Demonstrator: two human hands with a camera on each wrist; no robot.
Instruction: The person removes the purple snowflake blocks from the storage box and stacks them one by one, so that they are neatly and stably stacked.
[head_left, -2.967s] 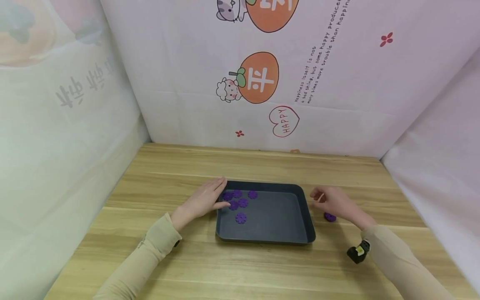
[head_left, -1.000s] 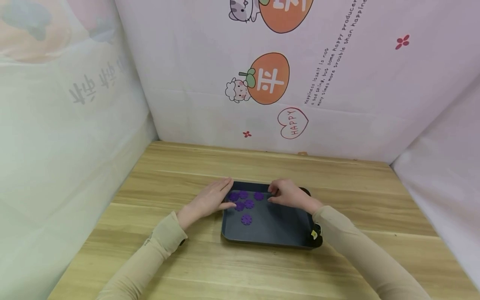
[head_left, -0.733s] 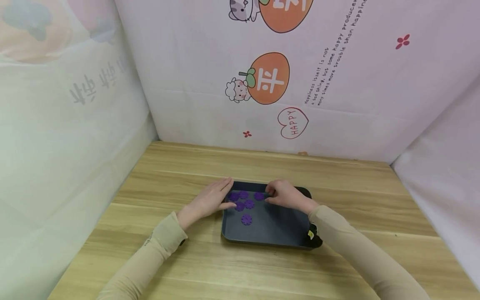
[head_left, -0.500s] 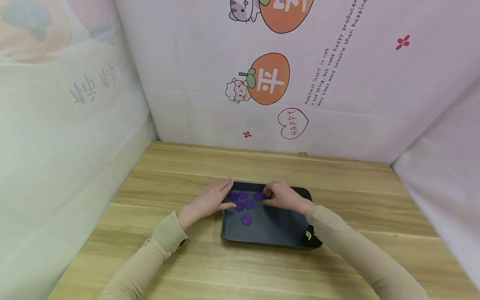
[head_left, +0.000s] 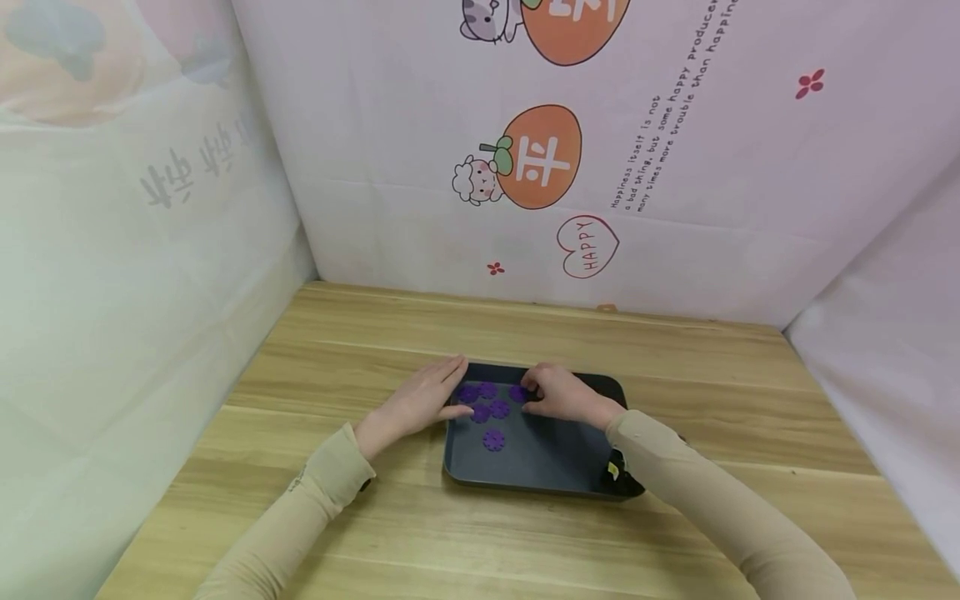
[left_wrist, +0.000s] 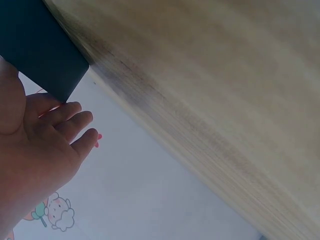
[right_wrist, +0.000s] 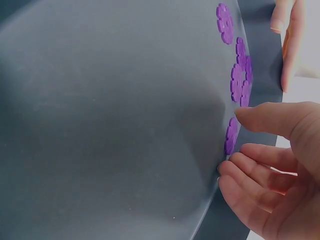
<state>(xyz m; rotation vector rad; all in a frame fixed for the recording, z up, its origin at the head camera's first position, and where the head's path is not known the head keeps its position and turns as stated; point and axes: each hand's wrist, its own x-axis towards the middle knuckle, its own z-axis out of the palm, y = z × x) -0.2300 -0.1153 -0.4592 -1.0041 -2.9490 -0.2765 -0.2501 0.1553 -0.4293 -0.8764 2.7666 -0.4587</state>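
A dark grey tray [head_left: 547, 458] lies on the wooden table with several purple notched, flower-shaped discs [head_left: 493, 440] in its left part. My left hand [head_left: 416, 402] rests at the tray's back left corner, its fingers straight along the outside of the wall and its thumb over the inside. Over the back of the tray is my right hand [head_left: 562, 395], thumb and fingers apart. In the right wrist view, one purple disc [right_wrist: 231, 136] shows between the right thumb [right_wrist: 260, 117] and fingers, with no grip on it. The right sleeve covers the tray's right side.
The wooden table [head_left: 375, 350] surrounds the tray. A white printed cloth [head_left: 420, 233] hangs along the back, with more cloth at both sides. A small dark edge [head_left: 682, 438] shows beside the right sleeve.
My right hand has moved left from beside the tray to over it, close to the rightmost disc at the back. The sleeve now overlaps where a loose disc lay. The left hand stays put.
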